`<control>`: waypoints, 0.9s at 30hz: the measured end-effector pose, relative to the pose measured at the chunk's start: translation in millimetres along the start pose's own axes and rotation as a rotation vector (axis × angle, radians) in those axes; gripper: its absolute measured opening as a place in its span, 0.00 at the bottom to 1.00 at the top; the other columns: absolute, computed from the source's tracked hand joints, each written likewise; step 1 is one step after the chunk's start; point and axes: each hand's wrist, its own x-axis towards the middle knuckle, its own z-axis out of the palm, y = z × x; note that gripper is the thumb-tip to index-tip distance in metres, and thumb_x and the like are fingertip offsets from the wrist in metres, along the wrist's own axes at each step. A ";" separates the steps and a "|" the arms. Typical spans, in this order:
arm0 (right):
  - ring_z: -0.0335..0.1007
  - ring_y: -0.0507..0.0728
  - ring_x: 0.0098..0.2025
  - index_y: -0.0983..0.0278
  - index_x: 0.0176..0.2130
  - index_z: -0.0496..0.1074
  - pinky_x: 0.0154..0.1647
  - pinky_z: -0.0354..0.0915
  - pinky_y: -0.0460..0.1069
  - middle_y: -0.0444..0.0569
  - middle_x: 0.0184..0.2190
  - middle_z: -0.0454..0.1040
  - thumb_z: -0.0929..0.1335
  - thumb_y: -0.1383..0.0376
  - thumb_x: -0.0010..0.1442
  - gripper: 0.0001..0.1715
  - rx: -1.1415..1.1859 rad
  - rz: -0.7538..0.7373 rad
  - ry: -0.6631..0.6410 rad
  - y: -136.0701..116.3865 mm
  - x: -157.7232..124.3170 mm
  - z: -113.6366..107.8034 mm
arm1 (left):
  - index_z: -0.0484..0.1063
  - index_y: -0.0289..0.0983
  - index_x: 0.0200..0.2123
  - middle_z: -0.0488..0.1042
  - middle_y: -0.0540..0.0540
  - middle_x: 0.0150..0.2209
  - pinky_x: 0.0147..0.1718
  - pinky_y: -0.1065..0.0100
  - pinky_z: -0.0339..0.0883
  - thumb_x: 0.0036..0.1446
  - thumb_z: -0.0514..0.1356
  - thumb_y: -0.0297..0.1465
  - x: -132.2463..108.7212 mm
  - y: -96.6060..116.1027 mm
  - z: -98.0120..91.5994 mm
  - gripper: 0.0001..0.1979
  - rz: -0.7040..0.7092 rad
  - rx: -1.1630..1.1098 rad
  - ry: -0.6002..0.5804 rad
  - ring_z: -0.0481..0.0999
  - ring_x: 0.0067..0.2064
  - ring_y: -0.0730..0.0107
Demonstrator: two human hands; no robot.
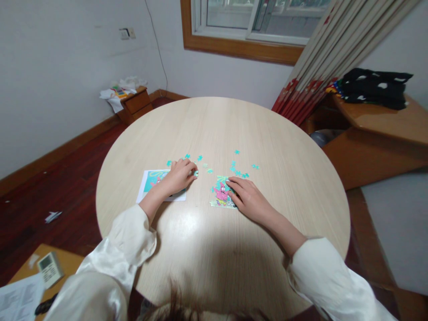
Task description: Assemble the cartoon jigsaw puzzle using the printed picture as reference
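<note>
A partly joined jigsaw puzzle (222, 194) with a pink cartoon starfish lies on the round table (214, 125). My right hand (250, 199) rests over its right side, fingers stretched out and lying on it, hiding part of the picture. Left of the puzzle, my left hand (180, 175) is closed, with a small puzzle piece (196, 172) at its thumb and fingertips. Beneath that hand and wrist is a printed reference picture (152, 182) on white paper, partly covered. Loose turquoise pieces (238, 173) are scattered beyond the right hand, and more pieces (199, 158) lie beyond the left.
A desk with a black patterned cloth (374, 87) stands at the right, by a long curtain (334, 49). A low wooden cabinet (137, 104) is at the back left. At the lower left, a calculator-like device (50, 269) and printed paper (22, 296) lie on another surface.
</note>
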 end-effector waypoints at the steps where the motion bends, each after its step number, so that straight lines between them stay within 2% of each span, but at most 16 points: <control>1: 0.70 0.64 0.55 0.66 0.53 0.71 0.54 0.67 0.62 0.60 0.53 0.73 0.60 0.63 0.67 0.20 -0.002 -0.002 0.002 -0.1 0.0 0.1 | 0.70 0.37 0.41 0.72 0.42 0.45 0.45 0.59 0.56 0.60 0.60 0.28 -0.3 0.6 -0.5 0.05 0.006 -0.004 0.003 0.67 0.48 0.56; 9: 0.70 0.64 0.54 0.68 0.52 0.72 0.54 0.68 0.61 0.61 0.52 0.74 0.60 0.64 0.67 0.19 -0.013 -0.014 0.017 -1.6 0.1 0.4 | 0.68 0.38 0.38 0.75 0.46 0.37 0.45 0.60 0.56 0.59 0.58 0.26 0.8 4.8 -5.2 0.03 0.031 -0.080 -0.015 0.72 0.40 0.62; 16: 0.70 0.63 0.54 0.65 0.52 0.72 0.54 0.67 0.61 0.59 0.52 0.74 0.60 0.64 0.67 0.18 -0.008 -0.014 0.026 -2.1 -0.3 -0.4 | 0.71 0.36 0.38 0.77 0.45 0.36 0.46 0.59 0.58 0.58 0.57 0.23 1.0 5.6 -4.3 0.06 0.016 -0.183 -0.004 0.74 0.38 0.63; 27: 0.71 0.63 0.53 0.66 0.51 0.72 0.52 0.68 0.61 0.60 0.51 0.75 0.60 0.64 0.67 0.18 -0.010 -0.032 0.048 -0.8 -0.5 1.9 | 0.74 0.35 0.35 0.78 0.45 0.32 0.39 0.64 0.62 0.58 0.57 0.25 2.3 2.4 -1.0 0.06 -0.017 -0.323 0.046 0.74 0.33 0.66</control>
